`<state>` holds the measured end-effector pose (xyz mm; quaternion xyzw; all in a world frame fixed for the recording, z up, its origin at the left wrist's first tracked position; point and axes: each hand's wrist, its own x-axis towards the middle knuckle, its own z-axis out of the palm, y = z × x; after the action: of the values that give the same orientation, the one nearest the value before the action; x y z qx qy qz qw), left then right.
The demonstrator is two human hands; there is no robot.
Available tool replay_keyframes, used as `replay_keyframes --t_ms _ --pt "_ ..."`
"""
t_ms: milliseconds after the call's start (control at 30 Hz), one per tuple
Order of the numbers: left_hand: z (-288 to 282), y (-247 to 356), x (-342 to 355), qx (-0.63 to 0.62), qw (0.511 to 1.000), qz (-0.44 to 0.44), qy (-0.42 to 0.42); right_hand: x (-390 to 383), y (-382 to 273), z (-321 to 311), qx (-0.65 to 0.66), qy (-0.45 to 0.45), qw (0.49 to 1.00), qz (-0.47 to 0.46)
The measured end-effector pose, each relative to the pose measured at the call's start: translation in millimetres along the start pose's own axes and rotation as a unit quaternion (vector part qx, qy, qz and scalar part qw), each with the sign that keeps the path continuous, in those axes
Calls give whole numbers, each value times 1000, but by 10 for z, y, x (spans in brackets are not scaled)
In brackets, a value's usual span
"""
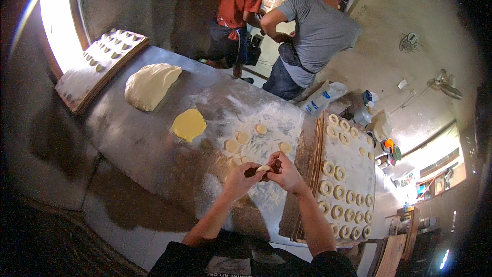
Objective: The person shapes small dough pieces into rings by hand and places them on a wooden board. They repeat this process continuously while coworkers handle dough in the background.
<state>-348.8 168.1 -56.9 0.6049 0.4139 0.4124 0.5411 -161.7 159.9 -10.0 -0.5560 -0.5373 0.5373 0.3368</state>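
Between my two hands, above the floured part of the table, is a small pale piece of dough (264, 168). The fingers of my left hand (242, 178) pinch its left side, while my right hand (285, 172) grips the other side. Just beyond my hands, small round dough pieces (243, 138) lie on scattered flour. Farther left sit a flat yellow mass (188, 125) and a large smooth lump of dough (151, 86). To my right, a stack of boards (353, 174) carries rows of dough rings (339, 192) on its top.
Another stack of boards (77, 90) with small dough pieces stands at the table's far left. Beyond the metal table (128, 149), a person in grey (320, 31) and one in red (241, 0) stand together. Bags (325, 96) and containers crowd behind the ring boards.
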Motion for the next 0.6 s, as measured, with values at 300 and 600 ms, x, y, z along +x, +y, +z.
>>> replay_keyframes --t_ms 300,600 --pt "-161 280 107 259 910 228 228 346 80 489 142 10 984 -112" --pt "24 29 73 -361 929 61 56 -6 -95 460 -42 72 989 -125"
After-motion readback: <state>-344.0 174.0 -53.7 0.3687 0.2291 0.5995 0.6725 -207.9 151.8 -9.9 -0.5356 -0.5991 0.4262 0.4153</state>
